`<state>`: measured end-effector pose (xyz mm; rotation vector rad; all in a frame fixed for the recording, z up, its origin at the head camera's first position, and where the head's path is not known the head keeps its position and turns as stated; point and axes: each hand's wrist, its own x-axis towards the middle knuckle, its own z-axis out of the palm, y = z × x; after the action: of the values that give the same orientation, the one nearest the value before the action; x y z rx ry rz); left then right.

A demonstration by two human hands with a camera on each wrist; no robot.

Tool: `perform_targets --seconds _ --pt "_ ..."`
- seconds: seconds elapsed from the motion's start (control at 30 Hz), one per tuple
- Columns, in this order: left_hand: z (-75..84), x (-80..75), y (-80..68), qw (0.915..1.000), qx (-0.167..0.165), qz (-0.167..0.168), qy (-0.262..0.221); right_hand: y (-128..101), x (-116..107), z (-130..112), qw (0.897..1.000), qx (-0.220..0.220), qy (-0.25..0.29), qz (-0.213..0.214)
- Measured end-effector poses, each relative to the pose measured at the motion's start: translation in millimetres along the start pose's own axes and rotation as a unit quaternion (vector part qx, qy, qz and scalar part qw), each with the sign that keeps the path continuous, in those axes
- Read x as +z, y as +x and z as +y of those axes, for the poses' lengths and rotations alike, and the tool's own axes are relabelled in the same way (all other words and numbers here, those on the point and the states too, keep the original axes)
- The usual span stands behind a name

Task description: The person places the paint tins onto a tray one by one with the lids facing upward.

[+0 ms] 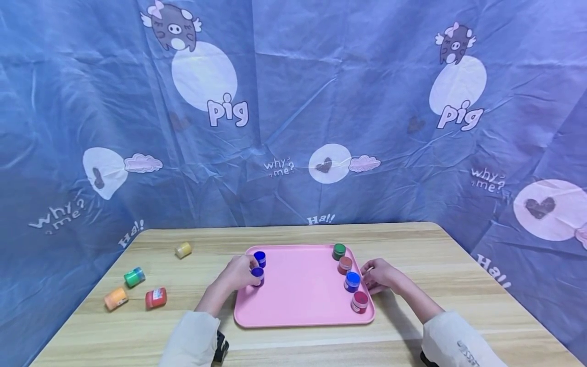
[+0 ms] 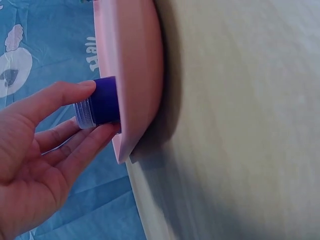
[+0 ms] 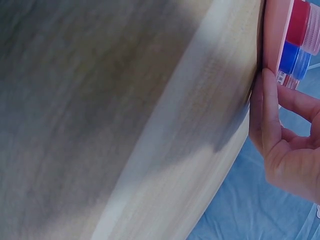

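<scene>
Resting on the near part of the wooden table (image 1: 412, 255), the two cream sleeves led forward to a pink tray (image 1: 298, 290) that lay between the hands. At the tray's near right corner stood a dark red-capped paint jar (image 1: 359, 301), and just beyond it a blue-capped jar (image 1: 352, 281). The right hand (image 1: 380, 276) lay against the tray's right rim beside that blue jar, its fingers loosely extended and touching the rim, gripping nothing. On the tray's left side the left hand (image 1: 238, 272) pinched a purple-capped jar (image 1: 258, 276) between thumb and fingers, the jar standing on the tray just inside the left rim; the left wrist view showed the thumb (image 2: 65, 95) on the cap and the fingers below it. Just behind it stood a second blue-capped jar (image 1: 260, 258), close to the same hand. Farther along the right rim were a brown-red-capped jar (image 1: 345, 264) and, at the far corner, a green-capped jar (image 1: 339, 251). Well apart on the bare table to the left lay four jars on their sides: an orange one (image 1: 116, 298), a red one (image 1: 156, 298), a green one (image 1: 134, 277) and, farthest, a yellow one (image 1: 183, 250). Behind the table hung a blue cloth backdrop (image 1: 293, 112) printed with pigs and words.
</scene>
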<state>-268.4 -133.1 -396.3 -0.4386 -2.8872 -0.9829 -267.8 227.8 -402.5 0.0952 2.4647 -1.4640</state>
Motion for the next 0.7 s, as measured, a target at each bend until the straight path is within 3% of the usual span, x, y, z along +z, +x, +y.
perform_targets --seconds 0.17,0.5,0.7 --pt "-0.4 1.3 -0.3 0.9999 -0.011 -0.005 -0.009 -0.3 0.7 0.0 1.0 0.001 0.003 0.001" --pt "-5.8 2.7 -1.6 0.9998 0.005 -0.002 -0.022 -0.7 2.0 0.0 1.0 -0.006 -0.001 0.003" --pt "-6.4 -6.8 -5.8 0.9989 0.008 -0.007 -0.046 -0.8 2.0 -0.2 1.0 -0.007 -0.003 0.004"
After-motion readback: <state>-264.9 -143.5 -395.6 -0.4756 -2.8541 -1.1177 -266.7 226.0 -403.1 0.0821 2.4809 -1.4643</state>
